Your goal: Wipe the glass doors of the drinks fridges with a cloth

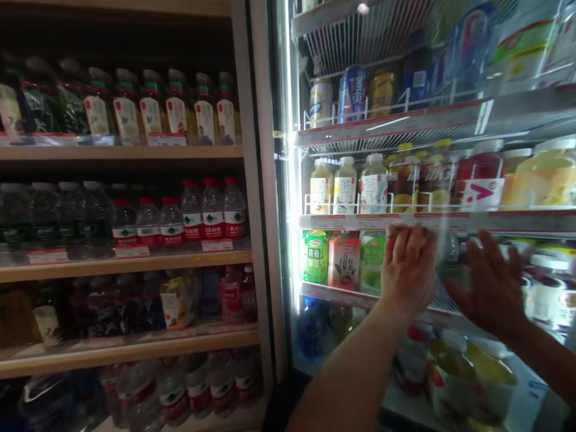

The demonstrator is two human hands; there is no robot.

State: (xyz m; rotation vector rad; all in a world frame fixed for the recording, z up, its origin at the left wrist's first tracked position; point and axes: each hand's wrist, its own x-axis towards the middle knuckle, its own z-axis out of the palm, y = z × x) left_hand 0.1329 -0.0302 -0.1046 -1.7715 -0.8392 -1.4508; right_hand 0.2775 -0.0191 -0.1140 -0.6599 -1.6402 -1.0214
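My left hand point(407, 273) is raised at the glass front of the lit drinks cooler, with its fingers bent. A pale crumpled cloth point(396, 228) shows at the fingertips; its exact shape is blurred. To the right, my right hand point(492, 279) has its fingers spread and looks darker, with nothing visible in it. Behind the hands stand cooler shelves, one edged by a price rail point(342, 222). Nearest my left hand are a green drink carton point(373, 264) and a red one point(344, 261). Both hands hide part of the lower bottles.
Wooden shelves point(135, 153) on the left hold rows of bottles, including red-capped water bottles point(192, 210). A grey upright frame point(256, 180) separates them from the cooler. Large bottles point(450, 372) stand low in the cooler, and cans point(352, 94) sit higher up.
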